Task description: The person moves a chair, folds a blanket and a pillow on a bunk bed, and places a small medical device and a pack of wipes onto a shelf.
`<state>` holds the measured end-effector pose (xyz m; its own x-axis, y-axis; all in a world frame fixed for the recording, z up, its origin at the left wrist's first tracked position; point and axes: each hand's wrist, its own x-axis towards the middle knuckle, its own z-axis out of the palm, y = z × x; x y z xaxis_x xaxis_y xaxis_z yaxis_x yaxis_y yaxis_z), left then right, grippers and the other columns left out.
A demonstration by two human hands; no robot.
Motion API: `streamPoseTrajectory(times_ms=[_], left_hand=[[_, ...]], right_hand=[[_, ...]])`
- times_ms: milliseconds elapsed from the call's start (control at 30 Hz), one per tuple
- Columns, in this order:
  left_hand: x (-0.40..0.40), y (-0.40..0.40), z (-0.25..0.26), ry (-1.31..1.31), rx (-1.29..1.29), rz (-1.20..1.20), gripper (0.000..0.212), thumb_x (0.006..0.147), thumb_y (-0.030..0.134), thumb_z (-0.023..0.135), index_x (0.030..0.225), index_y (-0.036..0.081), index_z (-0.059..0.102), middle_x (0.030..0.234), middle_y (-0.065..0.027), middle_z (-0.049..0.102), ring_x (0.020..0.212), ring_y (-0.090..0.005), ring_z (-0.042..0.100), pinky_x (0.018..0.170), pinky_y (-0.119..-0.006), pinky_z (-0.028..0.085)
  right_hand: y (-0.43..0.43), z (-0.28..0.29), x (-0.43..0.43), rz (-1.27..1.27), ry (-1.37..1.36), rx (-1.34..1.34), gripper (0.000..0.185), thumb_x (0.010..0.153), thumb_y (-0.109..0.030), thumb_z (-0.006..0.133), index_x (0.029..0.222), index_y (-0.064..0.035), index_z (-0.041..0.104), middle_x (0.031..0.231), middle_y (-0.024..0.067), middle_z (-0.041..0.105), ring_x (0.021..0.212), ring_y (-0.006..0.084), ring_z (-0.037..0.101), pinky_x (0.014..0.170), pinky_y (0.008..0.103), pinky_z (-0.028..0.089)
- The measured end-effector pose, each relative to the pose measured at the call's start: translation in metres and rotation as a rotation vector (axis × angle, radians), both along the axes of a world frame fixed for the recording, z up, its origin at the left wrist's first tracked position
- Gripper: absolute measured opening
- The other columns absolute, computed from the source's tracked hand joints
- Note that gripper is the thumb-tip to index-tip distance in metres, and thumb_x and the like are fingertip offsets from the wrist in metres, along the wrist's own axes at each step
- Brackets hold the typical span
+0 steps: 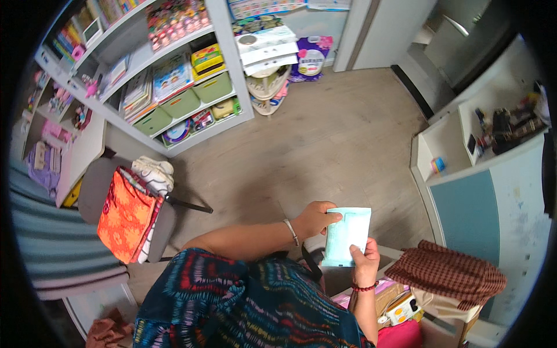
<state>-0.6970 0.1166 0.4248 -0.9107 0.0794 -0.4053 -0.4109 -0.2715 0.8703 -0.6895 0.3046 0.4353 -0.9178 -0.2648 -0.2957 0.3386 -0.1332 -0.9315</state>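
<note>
A pale mint-green soft packet (345, 239), with a flat sealed strip at each end, is held between both hands above the floor. My left hand (315, 219), with a silver bangle at the wrist, pinches its upper left corner, thumb on top. At its lower right edge my right hand (367, 259) grips it, the thumb lying flat on its face. A red bead bracelet circles the right wrist. The packet looks closed; its underside and the fingers beneath it are hidden.
A grey chair (98, 182) with folded orange cloth (126, 213) stands at left. Behind is a white bookshelf (235, 82) with green bins (180, 103). At right are a low cabinet (444, 143) and a brown checked cloth (448, 274) over stored items. A purple bag (311, 61) rests by the wall.
</note>
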Motion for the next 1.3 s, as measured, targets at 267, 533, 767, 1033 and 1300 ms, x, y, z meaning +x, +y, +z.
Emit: streamPoseTrajectory(times_ms=[267,533,767,1033,1300], left_hand=[[0.0,-0.043,-0.013,-0.018,0.047,0.192,0.025,0.079,0.023,0.052,0.087,-0.001,0.054,0.067,-0.0044,0.054,0.056,-0.0094,0.05,0.05,-0.022,0.041],[0.047,-0.101,-0.055,-0.189,0.105,0.607,0.023,0.082,0.028,0.048,0.085,0.005,0.05,0.075,-0.0065,0.058,0.067,-0.0155,0.057,0.056,-0.026,0.045],[0.119,-0.2,-0.086,-0.337,0.179,1.057,0.017,0.081,0.022,0.05,0.078,0.006,0.048,0.071,-0.0109,0.059,0.059,-0.0184,0.058,0.046,-0.028,0.046],[0.159,-0.358,-0.106,-0.222,0.413,1.324,0.017,0.082,0.026,0.048,0.077,0.01,0.047,0.073,-0.0081,0.059,0.061,-0.0194,0.058,0.048,-0.03,0.043],[0.141,-0.494,-0.127,-0.167,0.542,1.371,0.022,0.082,0.032,0.048,0.075,0.011,0.049,0.071,-0.0057,0.057,0.064,-0.0194,0.055,0.052,-0.031,0.041]], right_hand=[[-0.043,-0.008,-0.05,0.41,-0.071,0.09,0.029,0.074,0.003,0.056,0.102,0.0003,0.048,0.089,0.0035,0.056,0.077,0.0092,0.052,0.068,0.0227,0.043],[-0.098,-0.015,-0.087,0.698,-0.125,0.15,0.027,0.076,-0.001,0.054,0.101,-0.0037,0.045,0.072,0.0013,0.053,0.053,0.0062,0.048,0.04,0.0185,0.038],[-0.174,-0.017,-0.091,0.849,-0.127,0.176,0.028,0.075,0.001,0.05,0.102,-0.0046,0.046,0.074,0.0022,0.054,0.053,0.0082,0.049,0.041,0.0199,0.039],[-0.304,-0.026,-0.075,0.796,-0.244,0.094,0.029,0.073,0.003,0.051,0.101,-0.0054,0.047,0.076,0.0029,0.054,0.056,0.0091,0.05,0.044,0.0209,0.04],[-0.404,-0.02,-0.075,0.81,-0.179,0.136,0.026,0.072,0.002,0.053,0.098,-0.0038,0.048,0.077,0.0033,0.055,0.059,0.0102,0.051,0.047,0.022,0.042]])
